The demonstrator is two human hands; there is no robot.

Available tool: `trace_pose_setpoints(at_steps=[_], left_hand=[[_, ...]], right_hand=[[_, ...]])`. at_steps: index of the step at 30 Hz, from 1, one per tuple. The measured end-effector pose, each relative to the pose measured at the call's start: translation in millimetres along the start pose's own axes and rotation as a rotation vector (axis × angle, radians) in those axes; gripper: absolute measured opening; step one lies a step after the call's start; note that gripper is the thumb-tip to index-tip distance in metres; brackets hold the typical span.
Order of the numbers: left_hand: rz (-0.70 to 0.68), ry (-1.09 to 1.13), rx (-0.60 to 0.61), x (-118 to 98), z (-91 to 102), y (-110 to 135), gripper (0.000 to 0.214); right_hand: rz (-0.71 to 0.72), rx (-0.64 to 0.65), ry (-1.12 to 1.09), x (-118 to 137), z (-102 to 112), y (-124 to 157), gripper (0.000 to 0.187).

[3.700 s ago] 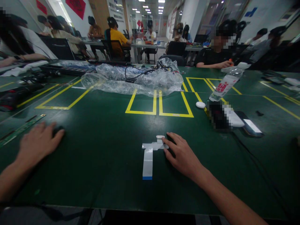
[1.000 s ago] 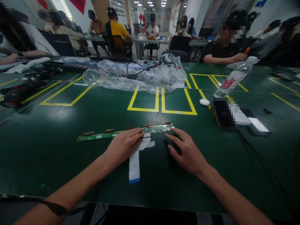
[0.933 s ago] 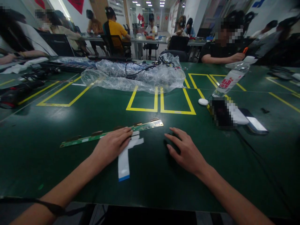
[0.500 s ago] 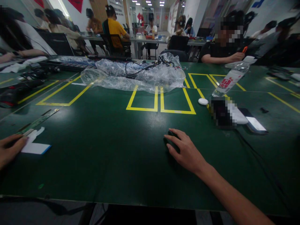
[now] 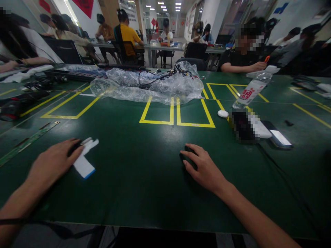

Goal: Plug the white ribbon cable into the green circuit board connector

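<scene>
My left hand lies low on the green table, its fingers closed over the top of a white flat ribbon cable with a blue end. A small dark thing shows at its fingertips. A long green circuit board strip lies apart from the cable at the far left. My right hand rests flat with fingers spread over a small dark object, holding nothing.
Crumpled clear plastic with black wires lies behind two yellow taped boxes. A water bottle, a white puck and a phone stand at right. Other people sit around the tables behind.
My left hand slid the board and cable away to the left, then came back toward the centre with only the cable. The board stays at the far left. My right hand has not moved.
</scene>
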State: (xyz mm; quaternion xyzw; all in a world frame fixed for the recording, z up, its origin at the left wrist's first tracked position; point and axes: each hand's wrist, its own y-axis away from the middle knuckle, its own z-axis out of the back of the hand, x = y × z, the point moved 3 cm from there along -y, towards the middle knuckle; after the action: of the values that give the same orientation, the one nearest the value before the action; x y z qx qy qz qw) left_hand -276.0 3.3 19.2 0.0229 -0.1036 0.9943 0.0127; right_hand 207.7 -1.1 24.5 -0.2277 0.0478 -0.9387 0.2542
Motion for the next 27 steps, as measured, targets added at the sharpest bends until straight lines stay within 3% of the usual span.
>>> trace_pose_setpoints(at_steps=[2,6,9,12,23,25,27], left_hand=[[-0.095,0.014,0.064,-54,-8.6,-15,0.063],[-0.427,0.198,0.062,-188,-8.0,-36,0.056],[-0.545,0.285,0.059,-246,-4.1,-41,0.054],[-0.575,0.329,0.038,-260,-2.7,-43,0.054],[-0.556,0.343,0.027,-258,2.4,-42,0.057],[-0.544,0.326,0.05,-251,1.8,-41,0.057],[-0.493,0.291,0.078,-229,-1.5,-39,0.056]], right_hand=[[0.0,0.006,0.01,0,-1,0,0.037],[-0.025,0.024,0.031,-1,0,-1,0.039],[-0.02,0.023,0.067,0,-1,-1,0.041],[-0.005,0.031,0.108,1,-4,0,0.046],[-0.009,0.088,0.199,7,-10,-2,0.054],[-0.017,0.098,0.209,6,-10,-1,0.054],[-0.023,0.107,0.203,5,-9,-1,0.054]])
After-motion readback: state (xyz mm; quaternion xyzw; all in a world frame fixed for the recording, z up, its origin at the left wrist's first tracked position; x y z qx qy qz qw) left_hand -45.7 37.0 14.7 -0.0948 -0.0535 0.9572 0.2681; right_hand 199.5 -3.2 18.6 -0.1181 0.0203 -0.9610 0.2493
